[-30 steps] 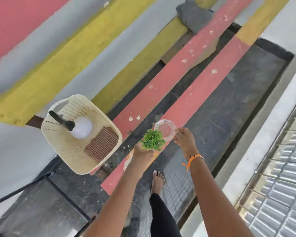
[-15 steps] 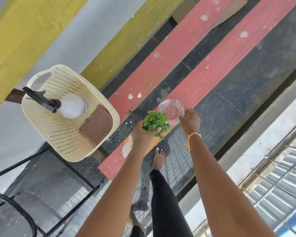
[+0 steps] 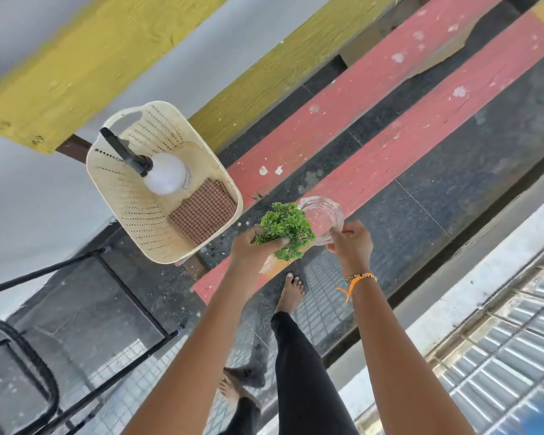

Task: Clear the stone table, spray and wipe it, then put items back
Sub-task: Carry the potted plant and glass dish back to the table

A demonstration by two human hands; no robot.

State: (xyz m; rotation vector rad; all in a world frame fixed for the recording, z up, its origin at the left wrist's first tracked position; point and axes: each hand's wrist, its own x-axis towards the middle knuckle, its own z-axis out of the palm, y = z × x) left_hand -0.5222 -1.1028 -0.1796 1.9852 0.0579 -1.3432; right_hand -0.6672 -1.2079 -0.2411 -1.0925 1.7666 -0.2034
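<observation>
Cream perforated basket [image 3: 132, 211] sitting on the near end of the slatted bench, and inside it a white spray bottle [image 3: 165, 174] with a black trigger head [image 3: 123, 150] poking up toward the basket's far rim, plus a folded brown checked cloth [image 3: 203, 211] lying flat in the corner nearest the hands. Both arms are out over the dark speckled floor [image 3: 421, 196], just off the end of the pink bench plank [image 3: 374, 146]. Left hand [image 3: 252, 249] has its fingers curled round a small bunch of green artificial foliage [image 3: 288, 229]. Right hand [image 3: 350, 243] pinches the near rim of a clear glass dish [image 3: 322, 216], which looks to hold nothing. Foliage and dish are touching, side by side between the two hands, and close beside the basket's near corner. An orange thread band [image 3: 355, 282] circles the right wrist. Black metal chair frame [image 3: 113, 309] at lower left, bare foot [image 3: 291, 293] down below the hands.
</observation>
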